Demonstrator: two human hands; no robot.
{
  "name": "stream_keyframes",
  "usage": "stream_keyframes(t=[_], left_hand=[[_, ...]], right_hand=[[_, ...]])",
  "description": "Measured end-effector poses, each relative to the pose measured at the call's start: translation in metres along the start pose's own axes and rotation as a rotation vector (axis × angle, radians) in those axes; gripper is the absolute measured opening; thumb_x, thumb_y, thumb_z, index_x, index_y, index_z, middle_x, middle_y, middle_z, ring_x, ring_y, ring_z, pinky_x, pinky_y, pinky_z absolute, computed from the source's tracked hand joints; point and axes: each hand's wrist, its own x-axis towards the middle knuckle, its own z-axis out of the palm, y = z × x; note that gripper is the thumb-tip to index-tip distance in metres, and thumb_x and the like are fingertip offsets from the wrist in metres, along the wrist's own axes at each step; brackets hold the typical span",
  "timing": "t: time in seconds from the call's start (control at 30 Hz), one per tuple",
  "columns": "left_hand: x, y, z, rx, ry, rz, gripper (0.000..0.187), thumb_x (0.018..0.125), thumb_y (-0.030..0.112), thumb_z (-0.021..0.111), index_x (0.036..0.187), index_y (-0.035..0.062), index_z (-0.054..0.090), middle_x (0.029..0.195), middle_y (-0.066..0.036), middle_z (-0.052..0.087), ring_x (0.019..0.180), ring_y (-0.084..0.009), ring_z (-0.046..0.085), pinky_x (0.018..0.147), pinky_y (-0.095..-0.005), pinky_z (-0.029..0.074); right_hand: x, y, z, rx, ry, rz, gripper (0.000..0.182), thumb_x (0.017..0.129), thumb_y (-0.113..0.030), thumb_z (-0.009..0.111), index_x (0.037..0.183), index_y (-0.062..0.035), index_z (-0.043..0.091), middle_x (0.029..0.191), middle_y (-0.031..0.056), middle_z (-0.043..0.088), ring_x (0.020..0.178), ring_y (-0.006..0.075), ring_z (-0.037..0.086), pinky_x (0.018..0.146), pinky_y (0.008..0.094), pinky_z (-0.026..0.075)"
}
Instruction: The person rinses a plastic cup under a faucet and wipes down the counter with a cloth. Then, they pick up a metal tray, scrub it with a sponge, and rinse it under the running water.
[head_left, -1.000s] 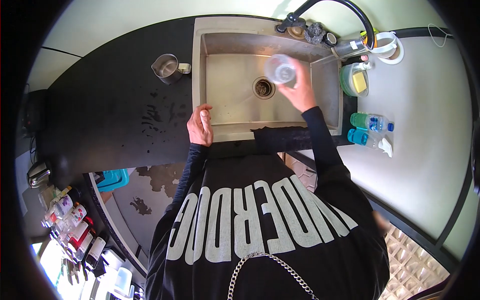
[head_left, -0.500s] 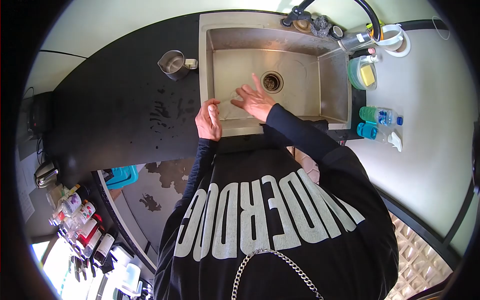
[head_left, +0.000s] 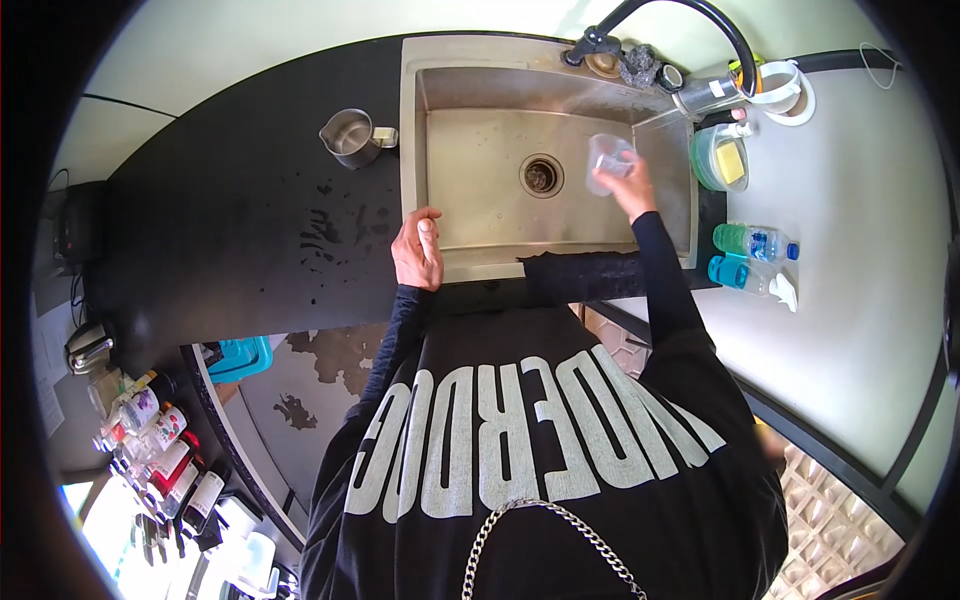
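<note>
Over the right part of the steel sink [head_left: 410,130], my right hand [head_left: 630,188] grips a clear plastic cup [head_left: 606,160] by its side. The cup is tilted and partly blurred. My left hand [head_left: 418,252] stays at the sink's front left corner, fingers curled and thumb laid against them; whatever may be inside is hidden. On the black counter left of the sink stands a small metal pitcher [head_left: 350,137]. The drain [head_left: 541,177] lies left of the cup.
A black faucet [head_left: 690,8] arches over the sink's back right. Right of the sink sit a tub with a yellow sponge [head_left: 730,163] and several bottles [head_left: 757,243]. A black cloth [head_left: 580,276] hangs over the front edge. Wet marks spot the black counter [head_left: 230,230].
My right hand has moved right across the sink, and a clear plastic cup now shows in it. My left hand has stayed almost still.
</note>
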Motion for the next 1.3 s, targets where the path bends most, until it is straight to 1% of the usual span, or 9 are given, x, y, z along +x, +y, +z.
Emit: stream_keyframes(t=[0.03,0.13,0.27,0.4,0.53,0.67,0.87,1.07,1.3], left_hand=[[0.000,0.001,0.000,0.005,-0.004,-0.009,0.055,0.106,0.048,0.037,0.102,0.0010,0.064,0.068,-0.007,0.051,0.063,-0.0192,0.052,0.063,-0.0319,0.045],[0.000,-0.001,0.002,0.013,0.020,0.019,0.055,0.106,0.049,0.037,0.102,0.0011,0.065,0.069,-0.008,0.052,0.063,-0.0195,0.053,0.064,-0.0320,0.045],[0.001,0.001,0.003,0.012,0.034,0.033,0.058,0.106,0.049,0.035,0.100,0.0003,0.066,0.067,-0.004,0.052,0.062,-0.0131,0.051,0.060,-0.0275,0.041],[0.000,0.001,0.003,0.008,0.031,0.012,0.059,0.106,0.050,0.035,0.099,0.0001,0.065,0.068,-0.003,0.051,0.062,-0.0127,0.050,0.060,-0.0274,0.041],[0.000,-0.002,0.003,0.004,0.020,0.009,0.056,0.105,0.049,0.038,0.101,0.0005,0.065,0.068,-0.006,0.050,0.063,-0.0179,0.052,0.063,-0.0311,0.045],[0.000,0.001,0.002,0.007,0.020,0.006,0.056,0.105,0.049,0.037,0.101,0.0006,0.065,0.068,-0.006,0.050,0.063,-0.0179,0.052,0.063,-0.0312,0.044],[0.000,-0.001,0.004,-0.013,0.038,0.023,0.058,0.106,0.051,0.036,0.100,0.0004,0.065,0.066,-0.002,0.049,0.061,-0.0115,0.048,0.059,-0.0268,0.040],[0.000,-0.002,0.003,-0.008,0.033,0.019,0.056,0.106,0.049,0.037,0.100,0.0000,0.065,0.066,-0.002,0.049,0.061,-0.0113,0.047,0.059,-0.0266,0.040],[0.001,0.002,0.003,0.017,0.043,0.039,0.055,0.106,0.046,0.037,0.100,-0.0001,0.065,0.067,-0.003,0.049,0.062,-0.0121,0.049,0.060,-0.0270,0.041]], right_hand=[[0.005,-0.007,-0.010,0.298,0.068,0.209,0.087,0.073,-0.027,0.089,0.138,0.0028,0.040,0.132,0.0210,0.054,0.122,0.0248,0.056,0.099,0.0372,0.048],[0.014,-0.028,-0.028,0.347,0.392,0.092,0.088,0.075,-0.025,0.089,0.140,0.0020,0.037,0.129,0.0195,0.054,0.121,0.0229,0.056,0.101,0.0354,0.047],[0.016,-0.030,-0.040,0.306,0.253,-0.080,0.089,0.073,-0.024,0.090,0.141,-0.0055,0.036,0.135,0.0171,0.047,0.123,0.0296,0.054,0.101,0.0389,0.047],[0.013,-0.031,-0.048,0.475,0.367,-0.065,0.085,0.074,-0.019,0.089,0.140,-0.0030,0.038,0.136,0.0175,0.046,0.126,0.0313,0.051,0.103,0.0406,0.047],[0.013,-0.043,-0.054,0.250,0.324,-0.150,0.085,0.074,-0.020,0.090,0.139,-0.0022,0.038,0.133,0.0176,0.049,0.122,0.0279,0.052,0.096,0.0386,0.052],[0.017,-0.043,-0.055,0.367,0.397,-0.155,0.086,0.074,-0.020,0.090,0.140,-0.0027,0.038,0.132,0.0180,0.049,0.121,0.0266,0.053,0.095,0.0375,0.052],[0.012,-0.051,-0.052,0.347,0.421,-0.196,0.087,0.074,-0.018,0.089,0.142,-0.0041,0.036,0.132,0.0172,0.050,0.119,0.0236,0.053,0.093,0.0337,0.053],[-0.004,-0.063,-0.029,0.220,0.279,-0.190,0.086,0.075,-0.015,0.087,0.144,-0.0069,0.036,0.139,0.0144,0.049,0.128,0.0249,0.050,0.106,0.0413,0.045],[-0.031,-0.102,0.039,-0.293,-0.189,-0.750,0.082,0.066,-0.005,0.080,0.141,-0.0118,0.047,0.136,0.0144,0.054,0.125,0.0337,0.052,0.110,0.0466,0.038]])
